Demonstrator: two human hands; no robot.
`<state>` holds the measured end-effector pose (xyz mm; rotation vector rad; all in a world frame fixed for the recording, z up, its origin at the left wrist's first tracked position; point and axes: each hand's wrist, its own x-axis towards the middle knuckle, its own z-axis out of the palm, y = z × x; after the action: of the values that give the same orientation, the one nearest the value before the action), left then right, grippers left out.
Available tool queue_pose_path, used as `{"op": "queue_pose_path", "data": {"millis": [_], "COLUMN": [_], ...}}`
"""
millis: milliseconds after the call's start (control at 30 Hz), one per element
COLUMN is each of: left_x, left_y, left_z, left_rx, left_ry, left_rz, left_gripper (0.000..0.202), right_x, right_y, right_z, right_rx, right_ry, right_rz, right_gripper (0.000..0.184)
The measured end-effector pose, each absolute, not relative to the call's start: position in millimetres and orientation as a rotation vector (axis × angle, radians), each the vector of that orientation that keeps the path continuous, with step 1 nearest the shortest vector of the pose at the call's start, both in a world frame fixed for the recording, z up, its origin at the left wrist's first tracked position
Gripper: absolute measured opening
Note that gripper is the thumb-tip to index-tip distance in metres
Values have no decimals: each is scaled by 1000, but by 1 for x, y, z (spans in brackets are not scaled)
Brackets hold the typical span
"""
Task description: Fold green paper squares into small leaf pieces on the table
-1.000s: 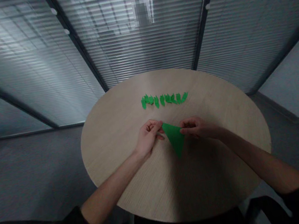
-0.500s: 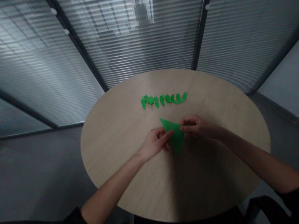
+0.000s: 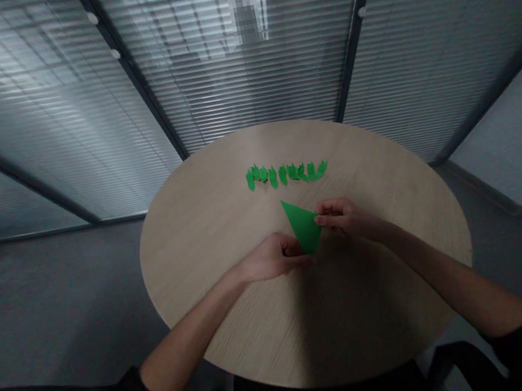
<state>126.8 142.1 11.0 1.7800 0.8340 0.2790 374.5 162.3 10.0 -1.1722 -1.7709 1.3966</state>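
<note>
The green paper triangle (image 3: 302,225) sits near the middle of the round table (image 3: 187,235), between your hands. Its long axis runs from you toward the far edge, leaning a little left, and its sharpest tip points away from you at the row of small green folded pieces (image 3: 286,173). Your left hand (image 3: 275,259) is curled closed, pinching the near corner. Your right hand (image 3: 340,216) pinches the right corner between its fingertips.

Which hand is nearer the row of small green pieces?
Right. The right hand pinches the green triangle just short of the row; the left hand holds its lower tip, farther back.
</note>
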Motion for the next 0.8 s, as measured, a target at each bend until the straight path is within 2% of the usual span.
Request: {"op": "queue_pose_path", "data": {"millis": [467,667,800], "left_x": [126,134,135], "left_y": [139,145,149], "left_z": [22,12,5], "left_rx": [1783,1446,1317], "left_ry": [839,987,906], "left_rz": [219,737,856], "left_gripper": [47,41,36], "right_x": [373,373,371], "right_y": [160,158,159], "right_z": [14,13,12], "right_rx": [-1174,-1188,-1184], "right_ry": [-1780,-1884,-1865], "right_rz": [1415,1559,1523], "right_gripper": [45,45,47]}}
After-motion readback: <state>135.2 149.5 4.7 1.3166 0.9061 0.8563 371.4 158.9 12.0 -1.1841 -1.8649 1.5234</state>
